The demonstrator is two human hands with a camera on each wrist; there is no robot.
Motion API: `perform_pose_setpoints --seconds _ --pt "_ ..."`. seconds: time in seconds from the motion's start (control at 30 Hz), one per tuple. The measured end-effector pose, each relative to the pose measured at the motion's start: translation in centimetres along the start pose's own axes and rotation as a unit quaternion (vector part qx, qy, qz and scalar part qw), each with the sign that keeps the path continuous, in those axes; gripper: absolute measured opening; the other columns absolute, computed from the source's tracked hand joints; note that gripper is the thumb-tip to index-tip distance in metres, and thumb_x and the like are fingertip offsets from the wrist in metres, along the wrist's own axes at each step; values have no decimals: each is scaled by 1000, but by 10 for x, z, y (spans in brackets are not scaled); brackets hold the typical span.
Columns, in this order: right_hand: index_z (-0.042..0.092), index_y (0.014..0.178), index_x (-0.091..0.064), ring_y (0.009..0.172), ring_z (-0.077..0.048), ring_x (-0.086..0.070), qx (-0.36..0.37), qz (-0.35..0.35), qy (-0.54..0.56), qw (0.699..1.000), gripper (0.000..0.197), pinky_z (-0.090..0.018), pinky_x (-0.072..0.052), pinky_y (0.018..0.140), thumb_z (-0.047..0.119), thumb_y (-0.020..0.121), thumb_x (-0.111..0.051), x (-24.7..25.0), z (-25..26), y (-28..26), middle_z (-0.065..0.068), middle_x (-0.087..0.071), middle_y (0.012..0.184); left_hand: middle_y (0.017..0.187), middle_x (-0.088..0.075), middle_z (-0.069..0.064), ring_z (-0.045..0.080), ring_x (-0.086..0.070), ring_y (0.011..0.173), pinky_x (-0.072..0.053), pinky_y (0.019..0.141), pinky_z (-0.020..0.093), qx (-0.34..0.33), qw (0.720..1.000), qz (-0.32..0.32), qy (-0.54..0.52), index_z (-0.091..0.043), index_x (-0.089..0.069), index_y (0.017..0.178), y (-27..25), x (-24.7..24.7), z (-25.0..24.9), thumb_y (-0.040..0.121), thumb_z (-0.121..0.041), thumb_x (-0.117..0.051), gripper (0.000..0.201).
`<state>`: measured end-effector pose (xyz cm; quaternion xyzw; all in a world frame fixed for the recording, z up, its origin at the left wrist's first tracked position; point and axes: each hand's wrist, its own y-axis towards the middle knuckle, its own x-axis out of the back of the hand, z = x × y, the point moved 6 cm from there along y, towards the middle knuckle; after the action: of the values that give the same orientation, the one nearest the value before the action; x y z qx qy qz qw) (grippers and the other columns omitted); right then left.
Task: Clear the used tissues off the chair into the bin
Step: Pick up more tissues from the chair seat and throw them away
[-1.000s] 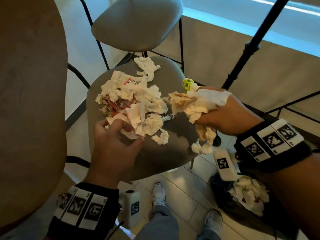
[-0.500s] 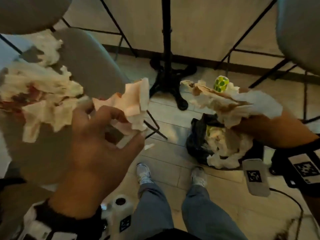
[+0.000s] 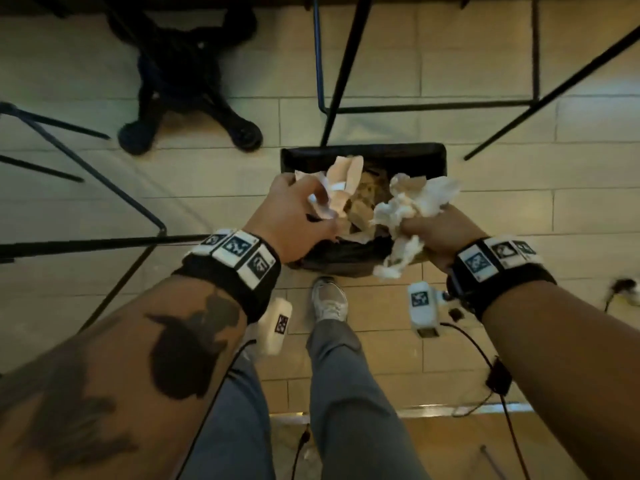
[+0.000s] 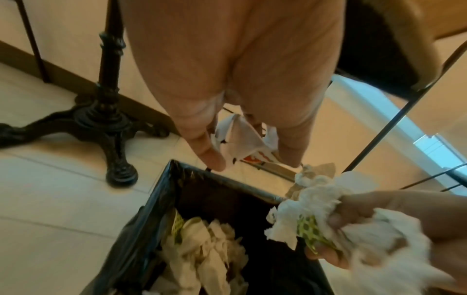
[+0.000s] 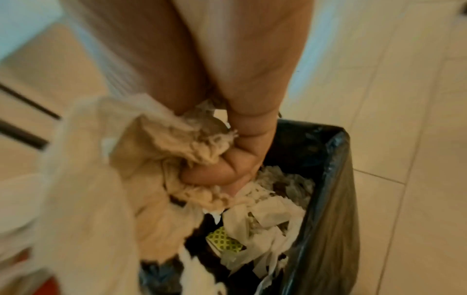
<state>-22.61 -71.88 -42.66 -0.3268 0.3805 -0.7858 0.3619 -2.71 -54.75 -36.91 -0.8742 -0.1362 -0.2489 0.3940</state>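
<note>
The black-lined bin (image 3: 363,149) stands on the floor in front of my feet, with several crumpled tissues (image 4: 207,251) inside. Over its left half, my left hand (image 3: 311,206) holds a pinkish-white bunch of tissues (image 3: 343,187) between thumb and fingers (image 4: 209,155). My right hand (image 3: 433,230) is over the bin's right edge, gripping a big white wad of tissues (image 3: 415,202) with a green dotted wrapper (image 4: 309,229) in it. In the right wrist view the fingers (image 5: 215,173) are curled tight on that wad (image 5: 161,147), just above the bin's liner (image 5: 326,159).
A black table pedestal foot (image 3: 187,98) stands to the bin's far left. Thin black chair legs (image 3: 334,81) rise behind the bin and at both sides. My shoe (image 3: 329,301) is right at the bin's near side. A chair seat's underside (image 4: 379,44) is above.
I have turned from the chair to the bin. Both hands carried their tissues away from the seat and now hang over the bin's opening. The chair seat has left the head view.
</note>
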Motion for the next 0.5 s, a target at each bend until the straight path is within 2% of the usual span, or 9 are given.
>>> perform_pose_setpoints --seconds 0.07,0.13,0.17,0.2,0.27,0.33,0.37,0.43,0.5 --pt "14 109 -67 90 -27 -72 -79 -33 35 996 50 -48 -62 81 24 64 -87 2 -18 27 -5 -73 96 168 -17 9 30 -42 146 -40 116 39 22 999 41 17 -45 -33 151 22 -26 9 76 -61 -77 89" --pt "7 125 -64 99 -37 -72 -122 -50 156 979 74 -54 -62 81 27 59 -91 -5 -27 42 -14 -74 111 173 6 11 31 -25 156 -30 123 42 56 994 92 29 -52 -10 158 28 -47 21 75 -65 -76 106" --pt "6 132 -60 106 -41 -69 -126 -45 215 967 78 -57 -60 84 28 64 -91 -11 -25 44 -16 -69 125 173 12 9 30 -23 157 -29 123 41 69 992 104 30 -52 -4 158 27 -54 29 76 -65 -75 110" --pt "9 141 -53 110 -44 -64 -130 -37 259 956 81 -58 -59 86 29 71 -89 -15 -28 50 -14 -60 137 173 12 7 29 -25 156 -30 123 39 75 991 106 22 -52 -2 158 24 -58 35 76 -66 -75 110" --pt "23 156 -33 114 -49 -56 -159 -24 287 944 88 -60 -55 93 34 82 -81 -21 -33 54 -13 -41 146 174 0 5 26 -31 154 -32 122 37 89 991 103 9 -49 -7 159 14 -58 50 79 -66 -73 105" --pt "36 158 -21 125 -50 -50 -176 -18 227 958 89 -62 -53 95 35 88 -75 -31 -38 54 -16 -30 158 169 -25 6 23 -38 150 -33 117 34 118 986 119 14 -41 -19 160 -2 -55 70 86 -60 -69 91" --pt "37 157 -22 127 -47 -51 -164 -21 148 975 82 -60 -53 96 35 91 -71 -37 -36 50 -16 -33 158 164 -38 5 22 -44 146 -36 116 34 132 983 127 15 -38 -27 159 -12 -51 82 89 -58 -67 83" --pt "26 151 -38 120 -39 -60 -87 -42 -84 992 64 -54 -56 95 36 94 -65 -53 -30 45 -14 -51 147 155 -51 2 20 -53 138 -42 115 39 157 978 135 1 -37 -38 155 -38 -44 106 91 -58 -64 72" --pt "16 135 -57 110 -36 -66 -8 -5 -225 974 47 -49 -56 94 33 92 -65 -87 -22 39 -16 -65 131 149 -56 -2 17 -59 130 -48 110 42 191 973 127 -27 -39 -44 150 -70 -37 139 91 -56 -64 65"
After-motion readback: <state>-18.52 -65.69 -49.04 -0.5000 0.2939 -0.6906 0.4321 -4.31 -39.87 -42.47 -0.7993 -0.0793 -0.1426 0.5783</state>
